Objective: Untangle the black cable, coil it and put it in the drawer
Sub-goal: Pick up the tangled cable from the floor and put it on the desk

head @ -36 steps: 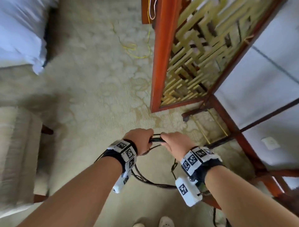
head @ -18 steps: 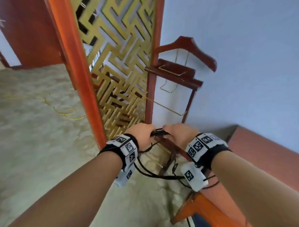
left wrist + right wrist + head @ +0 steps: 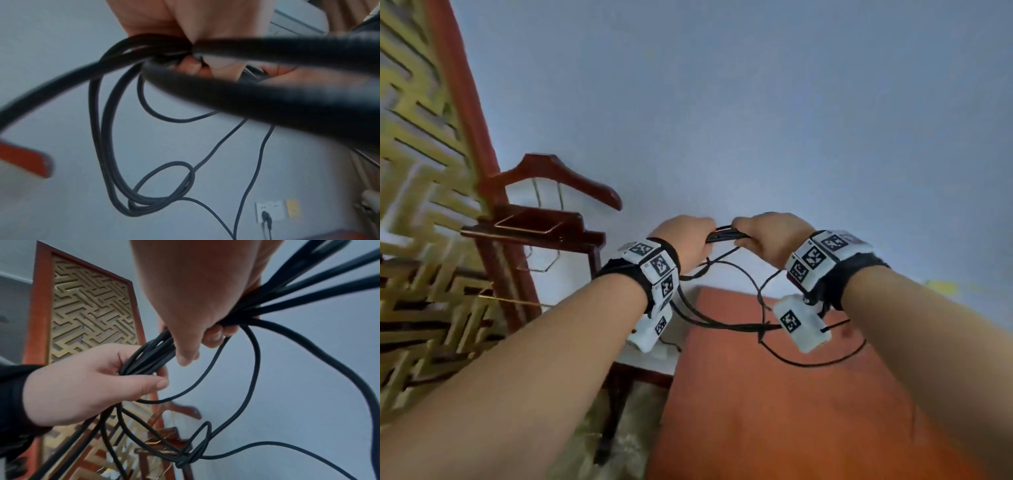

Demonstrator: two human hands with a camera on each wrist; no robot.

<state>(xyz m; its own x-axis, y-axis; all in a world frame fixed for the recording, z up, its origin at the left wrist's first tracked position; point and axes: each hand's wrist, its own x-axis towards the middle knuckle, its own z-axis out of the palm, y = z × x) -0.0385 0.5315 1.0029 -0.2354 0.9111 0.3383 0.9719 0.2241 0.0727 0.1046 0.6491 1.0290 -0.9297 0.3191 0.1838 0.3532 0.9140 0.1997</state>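
The black cable (image 3: 726, 236) is gathered into several loops, and both hands grip the bundle side by side at chest height. My left hand (image 3: 688, 240) has its fingers curled round the strands (image 3: 154, 47), and my right hand (image 3: 767, 236) grips them just to the right (image 3: 242, 316). Loose loops hang below the hands (image 3: 722, 325) and cross in a small tangle (image 3: 185, 462). One strand trails lower over the orange-red wooden top (image 3: 774, 411). No drawer shows in any view.
A dark wooden valet stand (image 3: 551, 205) and a gold lattice screen in a red frame (image 3: 414, 205) stand at the left. A plain pale wall fills the background, with a socket and plug (image 3: 267, 212) low on it.
The view has swung right and upward, from carpet and screen to the wall. The orange-red top now lies under the hands. Both hands keep their grip on the cable bundle.
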